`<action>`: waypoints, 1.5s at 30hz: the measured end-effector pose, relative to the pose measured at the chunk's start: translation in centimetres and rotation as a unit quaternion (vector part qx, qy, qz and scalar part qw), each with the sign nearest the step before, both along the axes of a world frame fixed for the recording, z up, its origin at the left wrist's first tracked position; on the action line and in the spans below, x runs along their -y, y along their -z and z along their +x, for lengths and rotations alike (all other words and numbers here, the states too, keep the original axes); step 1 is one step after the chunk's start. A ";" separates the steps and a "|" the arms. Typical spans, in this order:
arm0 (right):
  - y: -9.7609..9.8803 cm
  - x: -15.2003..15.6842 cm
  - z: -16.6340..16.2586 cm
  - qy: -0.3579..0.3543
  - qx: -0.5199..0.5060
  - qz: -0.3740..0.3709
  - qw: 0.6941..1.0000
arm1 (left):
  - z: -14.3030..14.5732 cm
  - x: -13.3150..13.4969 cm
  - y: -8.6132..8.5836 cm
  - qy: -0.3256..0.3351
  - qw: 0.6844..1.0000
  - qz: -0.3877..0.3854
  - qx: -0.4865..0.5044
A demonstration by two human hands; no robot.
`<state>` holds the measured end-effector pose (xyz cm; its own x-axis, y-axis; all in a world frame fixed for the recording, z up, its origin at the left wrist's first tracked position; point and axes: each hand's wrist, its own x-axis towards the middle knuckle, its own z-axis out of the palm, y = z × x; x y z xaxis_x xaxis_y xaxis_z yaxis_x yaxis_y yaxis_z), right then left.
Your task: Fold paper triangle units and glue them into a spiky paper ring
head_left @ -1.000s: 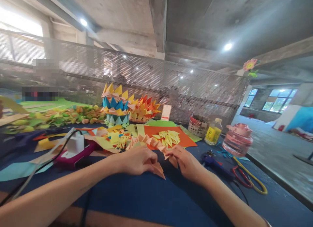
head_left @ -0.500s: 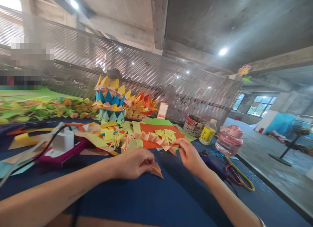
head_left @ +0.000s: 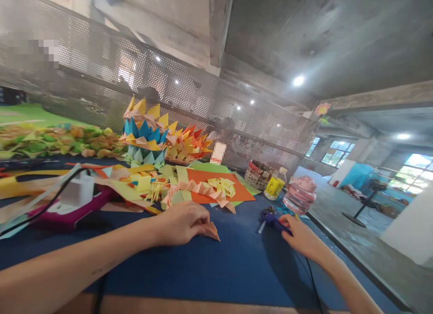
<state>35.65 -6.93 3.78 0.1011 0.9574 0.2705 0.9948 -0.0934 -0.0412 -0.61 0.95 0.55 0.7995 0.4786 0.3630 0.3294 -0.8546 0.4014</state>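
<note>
FOLDED PAPER PIECE AND GLUE GUN, BOTH IN HAND

Item: folded paper piece (head_left: 213, 231), peach, pointed. Location: above the middle of the counter (head_left: 189, 273), pinched between thumb and fingers of the left hand (head_left: 184, 221), tip outward.

Item: glue gun (head_left: 270, 219), blue, a pale stick jutting from it. Location: toward the counter's right edge, the right hand (head_left: 299, 235) closed around its handle; a black cord (head_left: 313, 278) runs to the near edge.

Step in hand, by judgement: taking up the glue gun with the piece at the ready. The next move would seem to call for a steady pinch on the piece and the gun brought across to it, nozzle clear of the fingers.

Beyond the hands: a peach paper chain (head_left: 203, 191), zigzag, partly over an orange sheet (head_left: 245, 193); on the sheet, yellow folded bits (head_left: 221, 186).

Toward the far edge: tiered paper crown (head_left: 144, 145); woven basket (head_left: 259, 174).

Right edge: bottle, yellow label (head_left: 274, 187); pink jug (head_left: 300, 194) just beside it.

Left side: purple power strip (head_left: 64, 219), white plug (head_left: 79, 192) on it.
</note>
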 end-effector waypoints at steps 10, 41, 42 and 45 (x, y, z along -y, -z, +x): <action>1.7 -1.1 -1.8 0.077 0.042 0.018 0.996 | -0.1 0.4 -0.2 -0.003 1.000 -0.022 0.011; -0.6 -1.1 -7.3 -0.233 -0.329 -0.160 0.901 | 0.5 -0.3 1.0 0.001 0.997 0.062 0.042; -0.7 -1.0 -7.4 -0.228 -0.330 -0.172 0.900 | 0.5 -0.3 1.0 0.003 0.997 0.060 0.041; -0.7 -0.6 -8.1 -0.237 -0.315 -0.201 0.897 | 0.5 -0.2 1.0 0.007 0.997 0.063 0.038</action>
<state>27.57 -6.37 4.53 -0.3313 0.9406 -0.0735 0.7180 0.2008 -0.6665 -0.14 1.10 -0.40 0.7730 0.4152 0.4797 0.2900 -0.9037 0.3150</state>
